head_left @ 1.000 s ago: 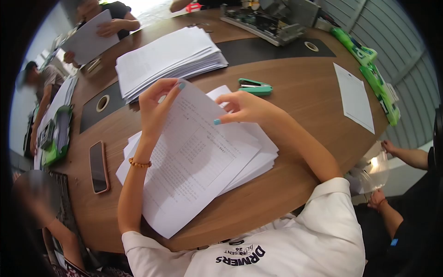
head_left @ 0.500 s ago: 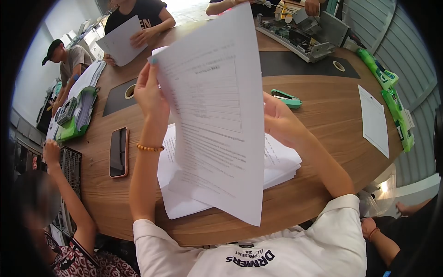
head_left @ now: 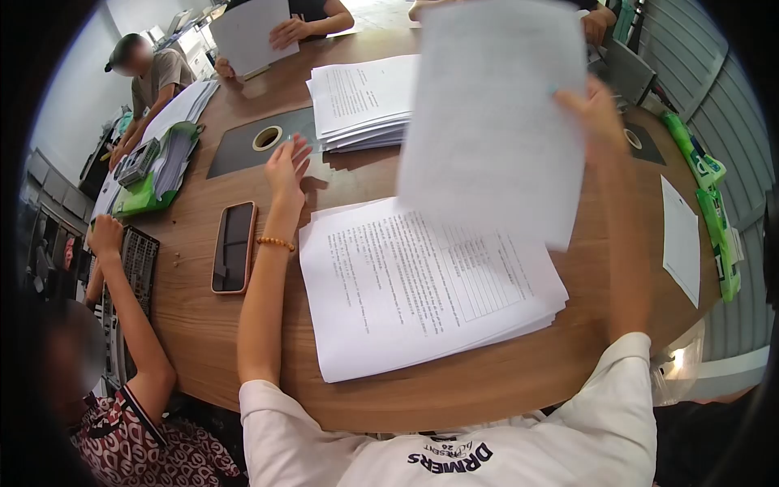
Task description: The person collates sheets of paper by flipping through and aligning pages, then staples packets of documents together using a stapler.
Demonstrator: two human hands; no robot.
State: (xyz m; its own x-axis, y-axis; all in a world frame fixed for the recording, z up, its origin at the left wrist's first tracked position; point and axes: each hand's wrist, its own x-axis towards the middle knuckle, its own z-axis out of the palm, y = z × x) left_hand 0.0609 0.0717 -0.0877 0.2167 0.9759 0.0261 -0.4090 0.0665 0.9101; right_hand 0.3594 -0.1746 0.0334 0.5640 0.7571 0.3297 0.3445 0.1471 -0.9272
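Note:
My right hand (head_left: 599,122), blurred by motion, grips a sheet of paper (head_left: 495,122) at its right edge and holds it up over the table. My left hand (head_left: 287,172) is raised above the tabletop with its fingers apart and nothing in them. Below the raised sheet lies a stack of printed sheets (head_left: 406,292) with text and a ruled table on top, its edges slightly uneven. A second, thicker paper stack (head_left: 361,101) sits farther back, partly covered by the lifted sheet. Near my left wrist is a roll of tape (head_left: 268,139).
A phone (head_left: 234,247) lies left of my forearm. At right are a single sheet (head_left: 680,242) and green packets (head_left: 718,235). A green folder (head_left: 166,174) of papers stands at left. A person at left rests a hand (head_left: 105,237) by a keyboard (head_left: 139,260); others sit across the table (head_left: 195,325).
My left hand has let go of the paper and opened. My right hand has carried the sheet up and right, uncovering both stacks. The green stapler is now hidden.

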